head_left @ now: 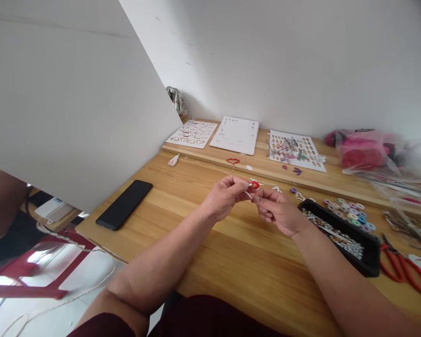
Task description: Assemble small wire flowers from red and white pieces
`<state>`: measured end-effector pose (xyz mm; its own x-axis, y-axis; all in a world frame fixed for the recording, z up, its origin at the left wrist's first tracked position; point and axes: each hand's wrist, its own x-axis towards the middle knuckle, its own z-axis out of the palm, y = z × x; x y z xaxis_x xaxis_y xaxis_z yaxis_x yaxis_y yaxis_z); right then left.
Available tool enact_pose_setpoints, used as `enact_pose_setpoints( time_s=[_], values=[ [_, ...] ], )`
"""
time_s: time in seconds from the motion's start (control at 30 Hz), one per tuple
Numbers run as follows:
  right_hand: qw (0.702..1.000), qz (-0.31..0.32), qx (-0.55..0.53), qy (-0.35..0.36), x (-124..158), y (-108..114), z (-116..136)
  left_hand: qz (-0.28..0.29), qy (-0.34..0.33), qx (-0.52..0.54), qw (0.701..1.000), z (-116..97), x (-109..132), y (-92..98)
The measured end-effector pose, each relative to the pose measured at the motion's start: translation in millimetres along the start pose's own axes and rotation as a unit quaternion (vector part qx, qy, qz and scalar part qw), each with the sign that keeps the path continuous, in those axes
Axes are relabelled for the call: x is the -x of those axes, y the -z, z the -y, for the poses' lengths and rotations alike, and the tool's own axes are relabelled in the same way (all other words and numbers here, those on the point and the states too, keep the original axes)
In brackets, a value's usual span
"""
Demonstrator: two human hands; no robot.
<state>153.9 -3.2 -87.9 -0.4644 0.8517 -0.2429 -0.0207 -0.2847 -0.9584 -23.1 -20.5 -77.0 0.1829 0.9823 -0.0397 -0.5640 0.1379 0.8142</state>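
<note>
1. Two hands are raised over the tabletop (189,187), fingertips close together.
2. Left hand (222,199): closed in a pinch at the small red piece (255,185), which sits between both sets of fingertips.
3. Right hand (277,213): fingertips gripping the near end of the white strip (248,194); its long axis slants down from left fingers to right.
4. Red lip-shaped outline (233,161): beyond the left hand, the nearer one, on an upright stem; stem's grip hidden.
</note>
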Motion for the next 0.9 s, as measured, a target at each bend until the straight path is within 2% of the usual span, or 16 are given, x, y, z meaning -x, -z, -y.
enact_pose_setpoints(
  time_s=[0.2,0.37,0.47,0.7,0.9],
  values=[
    [0.994,-0.001,0.093,0.056,0,4,4,0.007,-0.008,-0.039,0.999,1,-1,3.4],
    [0.982,-0.075,0.127,0.12,6,19,16,0.006,-0.014,-0.097,0.995,1,-1,3.7],
    [0.972,-0.095,0.154,0.147,11,15,23,0.019,-0.025,-0.14,0.99,2,0,3.1],
    [0.968,-0.111,0.185,0.129,14,-7,25,0.046,-0.056,-0.207,0.976,4,0,4.0],
    [0.984,-0.137,0.089,0.069,14,-10,26,0.054,-0.055,-0.22,0.972,6,1,2.4]
  ],
)
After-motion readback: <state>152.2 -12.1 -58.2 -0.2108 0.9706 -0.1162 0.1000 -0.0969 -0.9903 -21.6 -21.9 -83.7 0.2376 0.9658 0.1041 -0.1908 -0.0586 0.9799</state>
